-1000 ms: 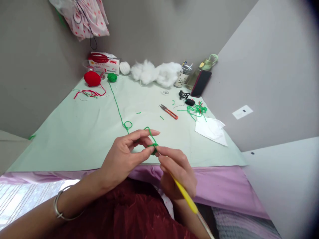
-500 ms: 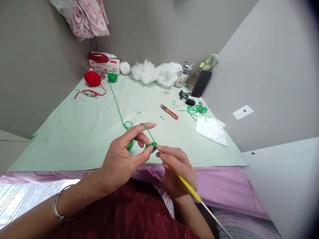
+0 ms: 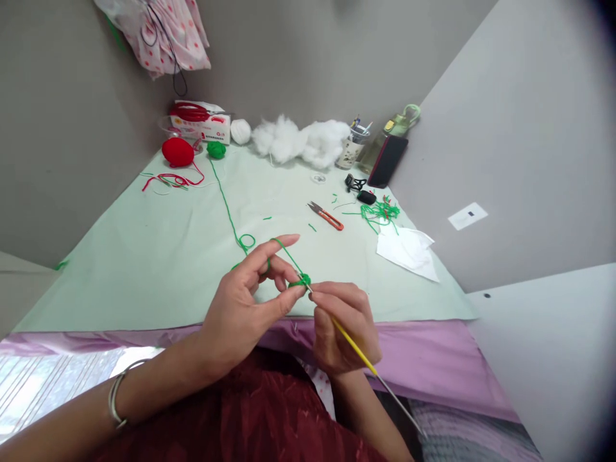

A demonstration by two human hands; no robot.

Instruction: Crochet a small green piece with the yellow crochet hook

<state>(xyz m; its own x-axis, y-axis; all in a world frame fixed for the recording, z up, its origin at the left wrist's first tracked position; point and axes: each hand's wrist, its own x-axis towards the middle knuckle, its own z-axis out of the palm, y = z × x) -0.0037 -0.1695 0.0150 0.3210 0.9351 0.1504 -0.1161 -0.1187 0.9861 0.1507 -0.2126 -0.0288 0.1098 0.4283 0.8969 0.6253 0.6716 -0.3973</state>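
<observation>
Between thumb and fingertips, my left hand [image 3: 240, 301] pinches a small green crochet piece [image 3: 303, 280]. Its index finger is stretched out, with green yarn [image 3: 287, 252] running over it down to the piece. My right hand [image 3: 346, 327] grips a crochet hook [image 3: 355, 346] with a yellow handle and a metal shaft. The hook's tip is at the crochet piece, partly hidden by the stitches and fingers. From behind my left hand the yarn runs back, with one loose loop, to a green yarn ball [image 3: 216, 150].
Orange thread snips [image 3: 326, 216] lie mid-table. A red yarn ball [image 3: 178, 153], a white yarn ball [image 3: 240, 131], stuffing [image 3: 301, 142], a pen cup [image 3: 352, 149] and a phone [image 3: 387, 162] line the back. Green yarn scraps [image 3: 382, 212] and white paper [image 3: 407, 251] are at right.
Both hands have shifted slightly, and the crochet piece has moved a little right. The hook has turned to a steeper slant, its rear end swinging left. Less green yarn shows behind my left hand.
</observation>
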